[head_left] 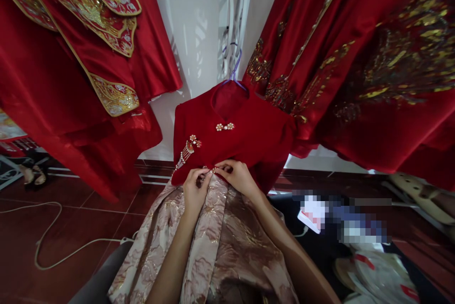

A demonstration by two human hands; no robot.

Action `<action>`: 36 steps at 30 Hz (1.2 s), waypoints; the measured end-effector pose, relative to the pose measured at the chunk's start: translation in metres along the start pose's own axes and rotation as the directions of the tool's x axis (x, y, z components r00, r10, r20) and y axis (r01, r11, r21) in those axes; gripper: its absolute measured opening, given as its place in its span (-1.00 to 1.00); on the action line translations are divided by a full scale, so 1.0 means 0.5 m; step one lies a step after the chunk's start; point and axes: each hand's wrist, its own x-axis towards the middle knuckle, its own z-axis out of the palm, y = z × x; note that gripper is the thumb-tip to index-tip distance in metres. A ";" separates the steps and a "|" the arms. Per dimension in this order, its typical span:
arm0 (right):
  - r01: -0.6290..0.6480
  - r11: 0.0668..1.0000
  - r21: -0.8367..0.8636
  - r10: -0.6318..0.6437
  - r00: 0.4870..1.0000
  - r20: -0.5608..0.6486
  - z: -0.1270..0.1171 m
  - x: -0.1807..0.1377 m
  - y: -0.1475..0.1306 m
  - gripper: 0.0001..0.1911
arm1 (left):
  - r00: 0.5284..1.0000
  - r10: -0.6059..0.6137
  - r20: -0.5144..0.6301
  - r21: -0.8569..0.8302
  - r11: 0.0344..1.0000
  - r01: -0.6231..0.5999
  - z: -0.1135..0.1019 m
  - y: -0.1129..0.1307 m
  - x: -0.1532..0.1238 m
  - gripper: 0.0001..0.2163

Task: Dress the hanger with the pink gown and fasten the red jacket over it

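A red top (249, 138) with a V-shaped neckline hangs in front of me on a purple hanger (234, 69). Below it falls a pink and brown floral skirt (213, 237) with a gold sheen. At the waist, my left hand (195, 192) and my right hand (236, 178) meet, fingertips pinched on a small beaded clasp (212, 170), mostly hidden by the fingers. A flower-shaped pearl clasp (225, 127) sits at the neckline. A brooch with beaded tassels (187, 150) hangs on the top's left side.
Red embroidered gowns hang at left (117, 67) and right (320, 81). A pale cable (59, 233) crosses the tiled floor (103, 204) near some shoes (35, 174). On a dark surface at right lie a lit phone (313, 214) and clear plastic-wrapped items (382, 275).
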 end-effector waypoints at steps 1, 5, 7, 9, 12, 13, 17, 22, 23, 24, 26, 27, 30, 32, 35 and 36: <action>0.005 1.000 -0.003 -0.005 1.000 0.009 -0.001 0.000 0.000 -0.82 | 1.000 -0.011 -0.001 -0.011 1.000 0.011 0.000 0.000 0.000 -0.80; 0.026 0.999 -0.038 -0.025 0.999 0.029 -0.003 -0.003 -0.001 -0.83 | 0.995 -0.102 -0.006 -0.099 0.990 0.100 0.002 0.000 -0.003 -0.80; 0.035 0.996 -0.080 -0.035 0.999 0.012 -0.003 -0.004 -0.004 -0.84 | 0.990 -0.140 -0.005 -0.137 0.981 0.138 0.003 0.000 -0.004 -0.80; 0.043 0.993 -0.112 -0.043 0.999 -0.001 -0.003 -0.005 -0.006 -0.85 | 0.987 -0.160 -0.008 -0.161 0.974 0.157 0.004 0.000 -0.005 -0.80; 0.021 0.995 -0.094 -0.019 1.000 0.024 -0.002 -0.005 -0.011 -0.85 | 0.983 -0.184 -0.023 -0.194 0.965 0.176 0.008 0.004 -0.007 -0.81; 0.007 0.997 -0.081 -0.004 0.999 0.038 -0.002 -0.005 -0.012 -0.85 | 0.980 -0.197 -0.032 -0.203 0.961 0.187 0.009 0.007 -0.007 -0.81; -0.032 0.999 -0.039 0.034 0.997 0.062 -0.010 -0.007 -0.021 -0.84 | 0.960 -0.281 -0.011 -0.250 0.930 0.270 0.008 0.020 0.001 -0.79; 0.010 0.994 0.113 -0.035 0.974 0.223 -0.059 -0.013 -0.036 -0.81 | 0.933 -0.349 0.088 -0.451 0.821 0.349 -0.010 0.026 0.061 -0.69; 0.018 0.990 0.140 -0.054 0.965 0.256 -0.070 -0.015 -0.039 -0.82 | 0.933 -0.354 0.066 -0.498 0.799 0.338 -0.012 0.026 0.079 -0.67; 0.020 0.987 0.159 -0.064 0.959 0.276 -0.080 -0.016 -0.041 -0.83 | 0.930 -0.364 0.045 -0.539 0.775 0.330 -0.014 0.027 0.096 -0.66; 0.010 0.984 0.179 -0.063 0.954 0.294 -0.093 -0.018 -0.044 -0.86 | 0.915 -0.403 0.038 -0.609 0.716 0.341 -0.013 0.030 0.127 -0.67; 0.004 0.983 0.182 -0.059 0.953 0.298 -0.096 -0.018 -0.044 -0.87 | 0.901 -0.430 0.052 -0.641 0.678 0.360 -0.011 0.032 0.139 -0.68; 0.007 0.982 0.187 -0.065 0.950 0.306 -0.095 -0.016 -0.044 -0.88 | 0.860 -0.493 0.128 -0.700 0.569 0.431 -0.007 0.039 0.161 -0.71; 0.016 0.981 0.191 -0.075 0.949 0.305 -0.088 -0.015 -0.044 -0.87 | 0.846 -0.506 0.168 -0.704 0.539 0.462 -0.007 0.042 0.165 -0.73; 0.029 0.979 0.203 -0.092 0.947 0.309 -0.078 -0.015 -0.046 -0.88 | 0.840 -0.517 0.165 -0.673 0.564 0.478 -0.008 0.042 0.166 -0.72; 0.032 0.978 0.206 -0.097 0.946 0.310 -0.075 -0.015 -0.047 -0.88 | 0.843 -0.520 0.136 -0.658 0.589 0.470 -0.008 0.041 0.165 -0.71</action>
